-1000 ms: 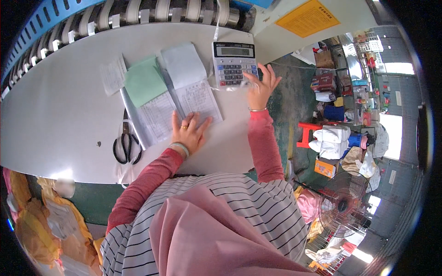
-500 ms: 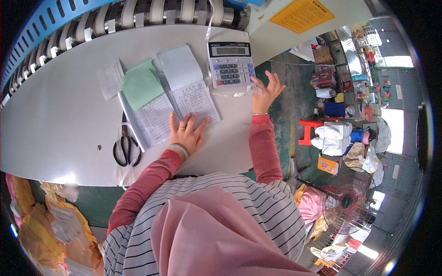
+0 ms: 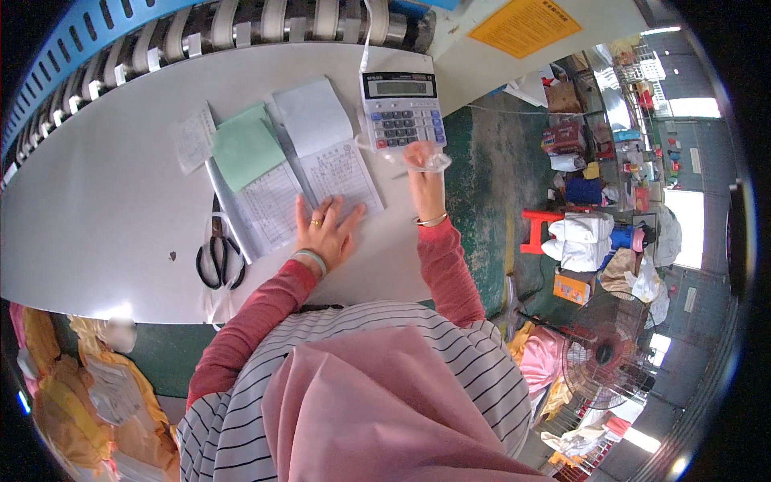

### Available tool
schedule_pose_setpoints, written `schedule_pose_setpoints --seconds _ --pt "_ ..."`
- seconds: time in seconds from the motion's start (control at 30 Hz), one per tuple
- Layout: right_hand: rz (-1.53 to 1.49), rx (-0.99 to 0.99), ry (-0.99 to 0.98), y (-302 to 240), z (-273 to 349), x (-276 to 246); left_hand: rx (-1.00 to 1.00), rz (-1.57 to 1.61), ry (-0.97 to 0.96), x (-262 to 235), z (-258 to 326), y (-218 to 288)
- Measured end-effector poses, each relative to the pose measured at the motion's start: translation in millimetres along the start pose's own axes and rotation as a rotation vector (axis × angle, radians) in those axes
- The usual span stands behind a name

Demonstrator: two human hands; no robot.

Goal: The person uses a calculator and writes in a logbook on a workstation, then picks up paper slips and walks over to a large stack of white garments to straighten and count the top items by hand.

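My left hand (image 3: 325,233) lies flat with fingers spread on the lower part of an open receipt pad (image 3: 345,173), beside a second ruled form pad (image 3: 269,210). A green slip (image 3: 247,153) covers the top of that second pad. At the near edge of a grey desktop calculator (image 3: 401,112), my right hand (image 3: 427,181) is closed, its fingers curled round a clear plastic strip (image 3: 436,163). The fingertips are partly hidden. Black-handled scissors (image 3: 217,261) rest on the table left of the pads.
A loose written slip (image 3: 193,140) lies left of the green one. Rollers with pale belts (image 3: 277,20) run along the table's far edge. To the right of the grey table (image 3: 104,217) are a red stool (image 3: 536,231), a floor fan (image 3: 606,351) and stacked goods.
My right hand has come in from beyond the table's right edge to the calculator's near edge. Its spread fingers have closed on the plastic strip, which is lifted. My left hand stays put.
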State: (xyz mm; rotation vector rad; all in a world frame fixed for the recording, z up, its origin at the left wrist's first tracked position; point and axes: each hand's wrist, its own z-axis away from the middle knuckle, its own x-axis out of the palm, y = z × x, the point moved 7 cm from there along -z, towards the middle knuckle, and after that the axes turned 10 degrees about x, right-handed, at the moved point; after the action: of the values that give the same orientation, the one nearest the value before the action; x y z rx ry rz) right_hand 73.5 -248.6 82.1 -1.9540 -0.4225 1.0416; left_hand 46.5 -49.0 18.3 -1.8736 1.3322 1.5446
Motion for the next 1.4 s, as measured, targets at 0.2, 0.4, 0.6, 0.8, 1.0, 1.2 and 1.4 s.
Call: schedule_pose_setpoints --seconds 0.2,0.4,0.6,0.8,1.0,1.2,1.4 --pt "-0.539 0.765 -0.572 13.2 27.4 58.3 -0.010 0.004 0.005 2.9 1.0 -3.3" --pt "-0.754 0.589 -0.395 31.7 31.0 78.6 -0.014 -0.016 -0.071 4.9 2.7 -2.2" --pt "-0.636 0.478 -0.213 35.4 31.4 77.5 -0.016 -0.028 -0.203 3.2 -1.9 -1.3" --pt "-0.256 0.226 -0.096 39.9 32.8 67.3 -0.010 -0.041 -0.213 3.3 -2.7 -0.4" --pt "-0.142 0.200 -0.078 29.6 34.7 66.3 -0.014 -0.058 -0.218 6.0 -1.0 -0.8" --pt "-0.117 0.196 -0.091 28.9 34.4 67.2 -0.019 -0.023 -0.239 7.6 -1.2 -0.3" --pt "-0.098 0.147 -0.099 26.2 34.9 69.5 -0.019 -0.060 -0.189 5.3 -1.9 -0.9"
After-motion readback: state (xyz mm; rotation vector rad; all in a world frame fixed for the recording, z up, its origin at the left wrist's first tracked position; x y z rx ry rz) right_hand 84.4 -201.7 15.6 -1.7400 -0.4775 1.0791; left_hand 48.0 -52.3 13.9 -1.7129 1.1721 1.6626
